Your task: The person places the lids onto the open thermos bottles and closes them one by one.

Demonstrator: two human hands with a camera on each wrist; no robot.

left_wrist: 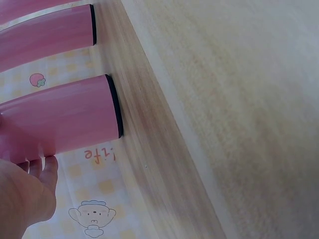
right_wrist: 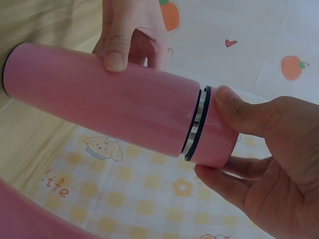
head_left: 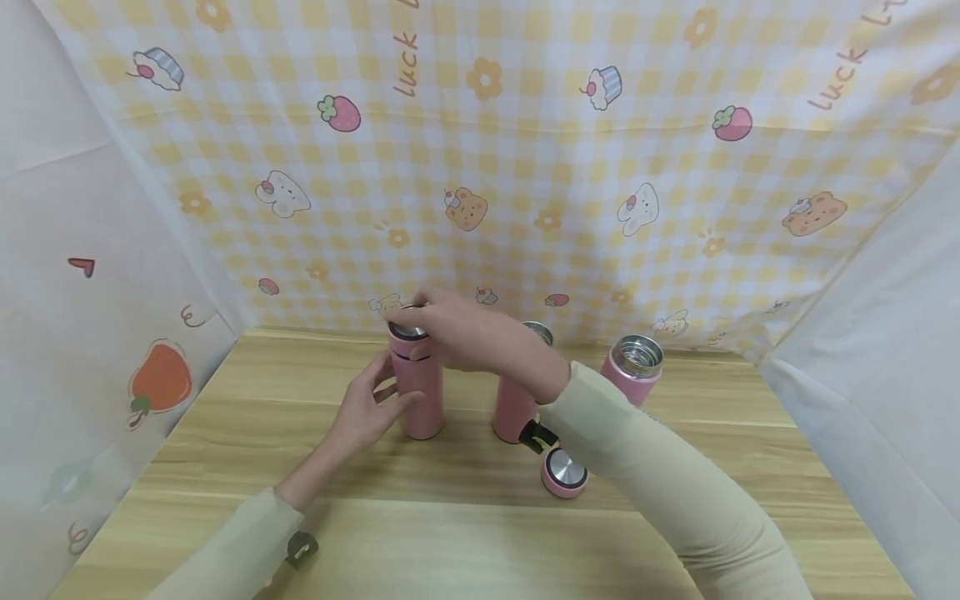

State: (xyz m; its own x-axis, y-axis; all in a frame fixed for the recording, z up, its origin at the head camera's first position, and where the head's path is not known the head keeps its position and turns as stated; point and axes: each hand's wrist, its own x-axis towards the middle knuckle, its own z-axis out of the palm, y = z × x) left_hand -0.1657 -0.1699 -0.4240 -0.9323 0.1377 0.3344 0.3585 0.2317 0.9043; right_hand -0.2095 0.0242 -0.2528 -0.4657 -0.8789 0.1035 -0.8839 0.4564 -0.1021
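Observation:
A pink thermos bottle (head_left: 423, 408) stands upright at the left of the table. My left hand (head_left: 365, 408) grips its body, the thumb on the near side and the fingers behind. At the top, my right hand (head_left: 480, 337) holds the pink lid (right_wrist: 214, 132) between thumb and fingers. In the right wrist view a silver band shows between lid and body; whether the threads are engaged I cannot tell. A second pink thermos bottle (head_left: 515, 408) stands without a lid, partly behind my right forearm. Farther right is an open third bottle (head_left: 628, 383), its lower part hidden by the sleeve.
A loose pink lid (head_left: 564, 473) with a silver top lies on the wooden table (head_left: 450, 542), near the right sleeve. Behind the table hangs a yellow checked cloth (head_left: 517, 167). White cloth (head_left: 90, 333) closes off the left side, and more hangs on the right.

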